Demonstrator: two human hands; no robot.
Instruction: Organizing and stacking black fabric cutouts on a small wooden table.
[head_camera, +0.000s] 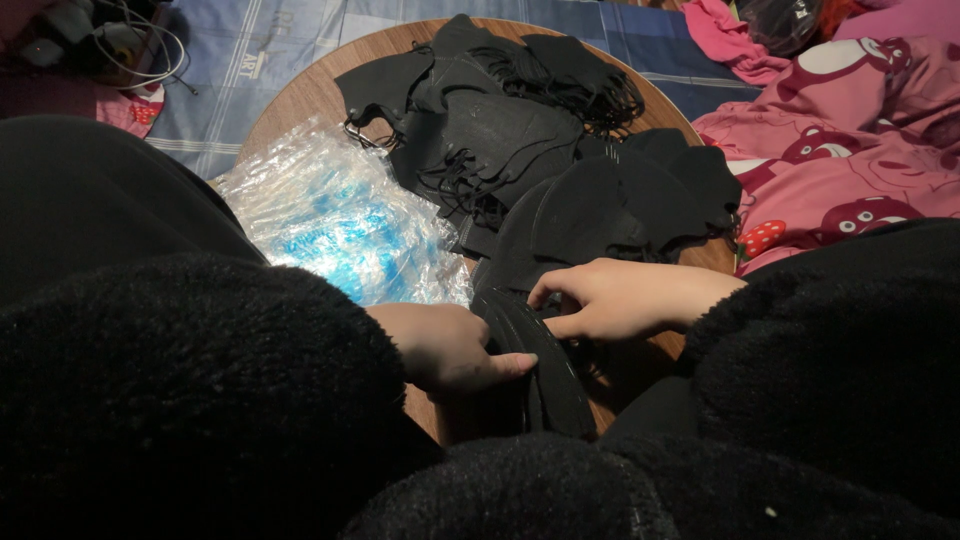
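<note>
Lying between the two hands at the near edge of the round wooden table (300, 95), a stack of folded black face masks (540, 365) is seen in the head view with its long axis running from the upper left, by the knuckles, down to the lower right toward the person's lap. The left hand (450, 345) is laid flat against the stack's left side, thumb stretched across its face, fingers loosely curled and not closed. The right hand (610, 298) is set at the stack's upper end, fingertips bent down and pinched on the top mask's edge. Both hands are touching it; neither is nearer. Farther off, loose black masks (530, 130) are heaped, with crinkled clear plastic bags (340, 215) just left.
</note>
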